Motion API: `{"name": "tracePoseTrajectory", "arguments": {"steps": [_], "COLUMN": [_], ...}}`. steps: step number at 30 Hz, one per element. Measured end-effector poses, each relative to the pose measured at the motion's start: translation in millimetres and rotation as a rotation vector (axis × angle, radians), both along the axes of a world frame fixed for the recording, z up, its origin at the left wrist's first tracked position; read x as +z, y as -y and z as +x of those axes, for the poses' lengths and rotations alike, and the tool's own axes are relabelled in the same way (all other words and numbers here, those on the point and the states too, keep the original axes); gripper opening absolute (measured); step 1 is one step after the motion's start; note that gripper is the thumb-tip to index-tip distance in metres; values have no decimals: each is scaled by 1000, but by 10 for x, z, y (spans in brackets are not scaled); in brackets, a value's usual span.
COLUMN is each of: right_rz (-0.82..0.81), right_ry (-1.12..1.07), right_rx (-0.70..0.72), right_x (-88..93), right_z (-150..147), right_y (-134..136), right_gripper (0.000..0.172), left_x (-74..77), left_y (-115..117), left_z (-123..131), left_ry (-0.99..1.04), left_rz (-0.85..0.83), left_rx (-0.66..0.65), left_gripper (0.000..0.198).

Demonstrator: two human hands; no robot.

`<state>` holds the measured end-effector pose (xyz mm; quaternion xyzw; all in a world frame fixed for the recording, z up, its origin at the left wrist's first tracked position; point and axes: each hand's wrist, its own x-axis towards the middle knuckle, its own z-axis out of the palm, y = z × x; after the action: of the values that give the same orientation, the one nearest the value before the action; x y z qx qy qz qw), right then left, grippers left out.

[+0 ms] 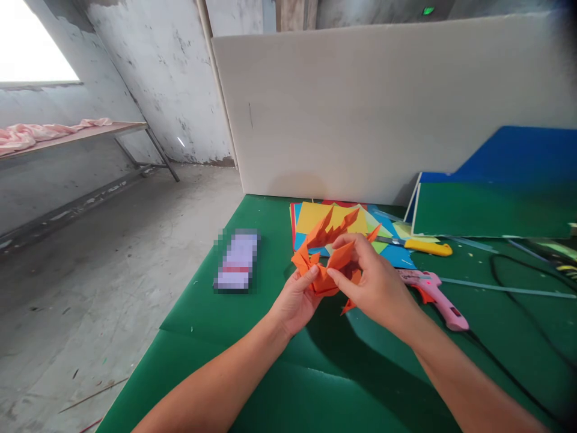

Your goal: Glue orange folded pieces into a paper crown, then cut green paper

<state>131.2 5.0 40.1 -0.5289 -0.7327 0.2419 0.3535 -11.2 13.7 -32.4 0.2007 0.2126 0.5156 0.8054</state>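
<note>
An orange folded paper piece [325, 252] with several pointed flaps is held above the green table [252, 355]. My left hand [295, 300] grips its lower left part from below, fingers closed on the paper. My right hand [372, 279] is closed on its right side, thumb and fingers pinching a flap. Just behind the orange piece lies a stack of coloured paper sheets [311, 218].
A pink glue gun [435, 291] lies right of my right hand, its black cable [518, 361] trailing across the table. A yellow-handled knife [426, 246] rests on the sheets. A blurred purple box [237, 260] sits left. White board [383, 108] stands behind; blue and green boards [491, 198] lean right.
</note>
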Motion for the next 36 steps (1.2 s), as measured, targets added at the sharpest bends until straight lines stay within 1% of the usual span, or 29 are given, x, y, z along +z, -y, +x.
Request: {"name": "tracePoseTrajectory", "arguments": {"steps": [2,4,7,9,10,11,12,13,15,16,17,20,22,24,26,28,30,32,34,35,36], "right_rz": [23,22,-7,-8,0,13,29,49,101,122,120,66,28,-62,-151,-261,-325,-322,-297,-286,-262], "right_ry": [4,10,2,-30,-47,-58,-60,-45,28,63,93,155,200,236,218,209,235,260,279,292,312], "right_rx": [-1,-5,-6,-16,-28,-41,-59,-78,-150,-197,-245,-435,-573,-582,-580,-560,-520,-494,-487,-480,-469], "right_x": [-5,-13,-36,-60,-76,-93,-113,-135,-192,-229,-272,-441,-585,-740,-891,-1013,-1091,-1123,-1130,-1132,-1138], "right_z": [-11,-17,-4,41,80,134,202,286,496,621,757,1208,1510,1770,1957,2060,2096,2096,2090,2091,2096], "right_y": [-6,-21,-36,-19,2,32,70,116,218,267,312,390,391,364,324,289,268,264,269,273,276], "right_gripper": [27,31,48,60,63,61,55,45,19,13,14,22,26,25,31,37,41,42,42,42,41], "left_x": [4,31,89,107,106,96,82,64,28,12,-1,-31,-55,-85,-120,-152,-172,-171,-147,-131,-115], "left_y": [-22,-49,-99,-139,-161,-184,-209,-233,-281,-303,-323,-380,-426,-484,-543,-576,-550,-446,-278,-182,-87], "left_z": [-8,-10,0,6,6,3,-4,-14,-39,-52,-63,-80,-78,-74,-75,-85,-98,-104,-87,-67,-37], "left_ry": [1,-2,-13,-47,-83,-130,-189,-259,-395,-453,-501,-590,-666,-787,-903,-974,-1010,-1052,-1104,-1134,-1229], "left_rz": [-4,-12,4,20,23,27,35,48,75,74,57,-3,30,132,221,266,298,342,408,466,617], "left_rx": [16,27,75,146,190,231,265,288,300,303,312,351,365,403,468,508,520,533,527,501,419], "left_gripper": [29,30,34,35,36,37,38,38,39,41,46,67,75,72,62,48,33,22,18,18,19]}}
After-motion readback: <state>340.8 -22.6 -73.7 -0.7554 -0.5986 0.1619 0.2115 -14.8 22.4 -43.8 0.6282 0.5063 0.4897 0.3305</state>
